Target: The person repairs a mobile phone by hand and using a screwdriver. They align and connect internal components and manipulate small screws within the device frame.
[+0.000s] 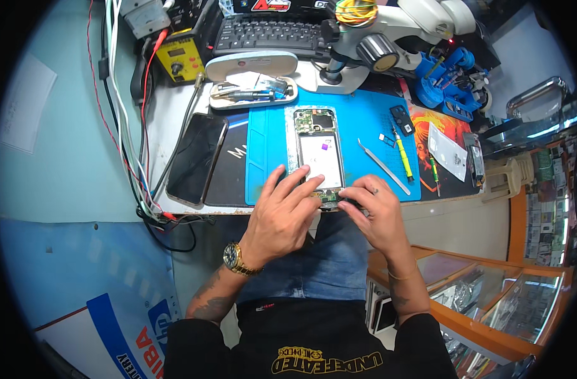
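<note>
An opened smartphone (338,158) lies on the blue work mat (272,136), its green circuit board at the far end and a white battery in the middle. My left hand (279,218) rests over its near left side, fingers stretched out across the battery and the lower edge. At the near right corner, beside the small lower board, my right hand (375,211) has thumb and forefinger drawn together. Whatever lies between those fingertips is too small to make out. Silver tweezers (384,167) and a yellow screwdriver (403,156) lie to the right of the smartphone.
A dark phone (197,159) lies left of the mat. Behind stand an open case of tools (253,95), a keyboard (269,36) and a microscope (377,54). Rightward are a black camera cover (402,120), a plastic packet (447,151) and a blue tool holder (449,82). Cables hang at left.
</note>
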Demonstrator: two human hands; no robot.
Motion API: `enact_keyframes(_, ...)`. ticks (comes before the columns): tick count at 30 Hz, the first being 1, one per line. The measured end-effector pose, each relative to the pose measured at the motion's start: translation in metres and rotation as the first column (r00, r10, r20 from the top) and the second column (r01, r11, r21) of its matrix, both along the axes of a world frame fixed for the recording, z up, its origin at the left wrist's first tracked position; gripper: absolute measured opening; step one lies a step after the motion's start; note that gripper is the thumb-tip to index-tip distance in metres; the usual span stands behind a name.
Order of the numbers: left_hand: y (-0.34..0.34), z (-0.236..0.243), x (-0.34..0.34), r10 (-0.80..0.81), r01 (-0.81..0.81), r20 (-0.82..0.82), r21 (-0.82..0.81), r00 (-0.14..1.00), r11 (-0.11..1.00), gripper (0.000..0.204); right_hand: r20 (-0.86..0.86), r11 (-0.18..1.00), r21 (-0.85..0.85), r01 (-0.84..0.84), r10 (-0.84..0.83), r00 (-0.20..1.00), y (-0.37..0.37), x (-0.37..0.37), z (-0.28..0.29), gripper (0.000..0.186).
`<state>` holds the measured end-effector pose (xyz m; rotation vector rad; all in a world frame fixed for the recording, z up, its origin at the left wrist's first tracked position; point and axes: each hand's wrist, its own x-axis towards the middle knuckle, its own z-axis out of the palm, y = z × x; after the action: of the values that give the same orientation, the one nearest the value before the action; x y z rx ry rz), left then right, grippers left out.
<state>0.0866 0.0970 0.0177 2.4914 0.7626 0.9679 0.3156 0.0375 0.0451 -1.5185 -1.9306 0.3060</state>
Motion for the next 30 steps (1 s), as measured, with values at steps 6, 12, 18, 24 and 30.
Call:
enact_keyframes(6,0.0,-0.006,-0.001,-0.04,0.045,0.075,-0.062,0.996,0.997,0.015,0.122,0.994,-0.105,-0.018,0.031,0.992,0.006,-0.001,0.014,0.021)
enact_keyframes(12,-0.001,-0.012,-0.004,-0.038,0.047,0.112,-0.083,0.993,0.995,0.009,0.337,0.98,-0.196,-0.034,0.1,0.936,0.011,-0.009,0.03,0.024)
enact_keyframes(18,-0.003,-0.014,-0.004,-0.041,0.057,0.129,-0.123,0.991,0.991,0.008,0.399,0.963,-0.268,0.016,0.096,0.912,0.01,-0.019,0.036,0.022)
enact_keyframes(24,-0.003,-0.012,-0.004,-0.04,0.055,0.118,-0.126,0.992,0.99,0.008,0.349,0.959,-0.279,0.045,0.057,0.936,0.008,-0.021,0.037,0.021)
enact_keyframes(30,0.001,-0.007,-0.002,-0.061,0.072,0.102,-0.114,0.993,0.991,0.011,0.313,0.97,-0.242,-0.009,0.087,0.946,0.009,-0.013,0.036,0.018)
